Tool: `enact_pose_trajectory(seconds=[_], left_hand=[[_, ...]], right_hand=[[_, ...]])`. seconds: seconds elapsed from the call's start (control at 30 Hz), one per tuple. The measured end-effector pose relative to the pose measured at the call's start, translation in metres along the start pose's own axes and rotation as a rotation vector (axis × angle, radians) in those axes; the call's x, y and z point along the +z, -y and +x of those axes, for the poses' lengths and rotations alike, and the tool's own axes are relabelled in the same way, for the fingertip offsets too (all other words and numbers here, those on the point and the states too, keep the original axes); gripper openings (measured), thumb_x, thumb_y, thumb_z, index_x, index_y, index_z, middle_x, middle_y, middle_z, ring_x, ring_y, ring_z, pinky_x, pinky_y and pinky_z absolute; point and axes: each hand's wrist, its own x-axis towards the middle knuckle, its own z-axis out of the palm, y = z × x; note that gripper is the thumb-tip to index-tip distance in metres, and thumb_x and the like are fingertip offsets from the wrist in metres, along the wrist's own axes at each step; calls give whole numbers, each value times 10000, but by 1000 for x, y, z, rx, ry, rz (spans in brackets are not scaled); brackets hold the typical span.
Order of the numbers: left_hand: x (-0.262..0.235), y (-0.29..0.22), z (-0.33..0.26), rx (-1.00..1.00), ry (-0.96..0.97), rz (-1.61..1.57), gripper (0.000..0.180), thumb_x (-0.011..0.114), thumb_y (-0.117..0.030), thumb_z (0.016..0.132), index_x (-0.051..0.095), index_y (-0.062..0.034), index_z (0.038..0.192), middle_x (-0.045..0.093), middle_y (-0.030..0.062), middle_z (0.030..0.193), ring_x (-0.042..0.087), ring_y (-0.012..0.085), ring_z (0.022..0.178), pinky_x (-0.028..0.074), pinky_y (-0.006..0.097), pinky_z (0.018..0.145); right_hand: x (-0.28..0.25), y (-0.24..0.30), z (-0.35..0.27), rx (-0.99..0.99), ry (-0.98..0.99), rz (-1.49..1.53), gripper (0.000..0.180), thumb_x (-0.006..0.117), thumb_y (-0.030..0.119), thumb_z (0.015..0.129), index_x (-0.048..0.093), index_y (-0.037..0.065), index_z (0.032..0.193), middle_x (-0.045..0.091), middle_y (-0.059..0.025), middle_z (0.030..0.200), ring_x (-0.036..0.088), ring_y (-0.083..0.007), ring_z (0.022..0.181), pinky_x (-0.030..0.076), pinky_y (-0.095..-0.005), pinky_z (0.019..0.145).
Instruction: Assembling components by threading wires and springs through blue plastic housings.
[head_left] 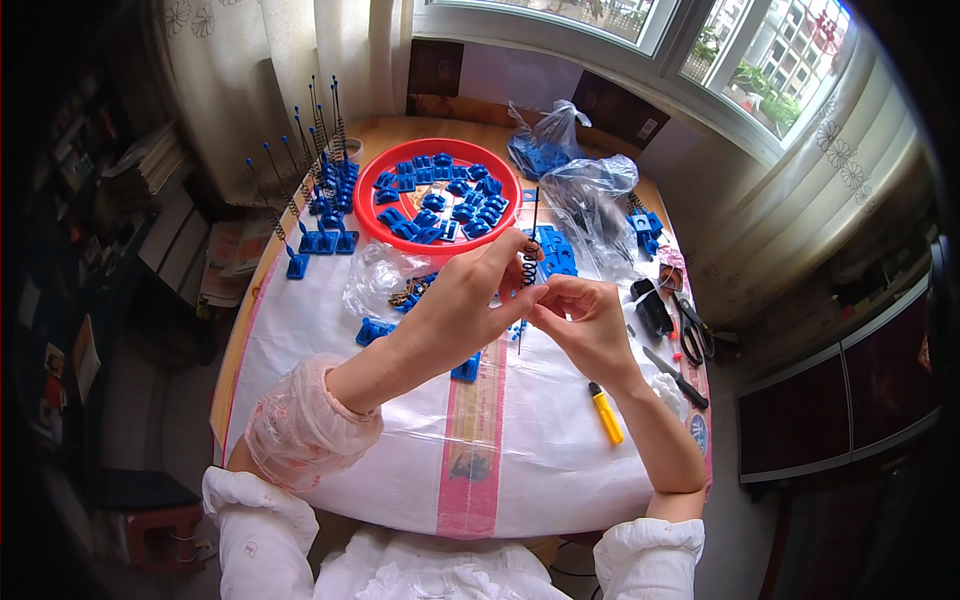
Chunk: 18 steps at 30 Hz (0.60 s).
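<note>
Above the middle of the table, my left hand [455, 295] closes its fingers around a thin black rod with a coil spring [529, 268] on it. The rod stands nearly upright, poking out above and below my fingers. My right hand [588, 322] is closed in a pinch beside it, its fingertips close to the left thumb; what they hold is hidden. Below my left wrist lie a blue plastic clip [466, 368] and another blue piece [374, 331]. Behind my left hand are small brass-coloured parts [408, 297] by a clear plastic bag [380, 283].
A red round tray [364, 200] holds many blue clips. Blue bases with upright spring rods [322, 241] line the left edge. Clear bags [595, 190] and blue pieces [556, 250] lie back right. A yellow-handled tool [606, 415], a knife [683, 384] and scissors [694, 330] lie right.
</note>
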Motion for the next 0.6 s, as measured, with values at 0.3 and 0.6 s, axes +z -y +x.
enact_pose_trajectory(seconds=[0.3,0.6], left_hand=[[3,-4,6,18,0,-20,353,768,-97,910,576,-18,1196,682,79,859,696,175,802,549,303,729],[0,4,5,12,-123,-60,267,696,-144,977,592,-6,1180,677,73,882,677,158,828,541,305,744]], right_hand=[[1,1,-3,-73,-91,-56,65,757,54,889,751,-10,887,641,33,729,462,-28,653,377,-223,587],[-6,9,-9,-67,-179,-16,64,792,42,878,755,-10,870,648,13,754,505,-32,678,398,-210,617]])
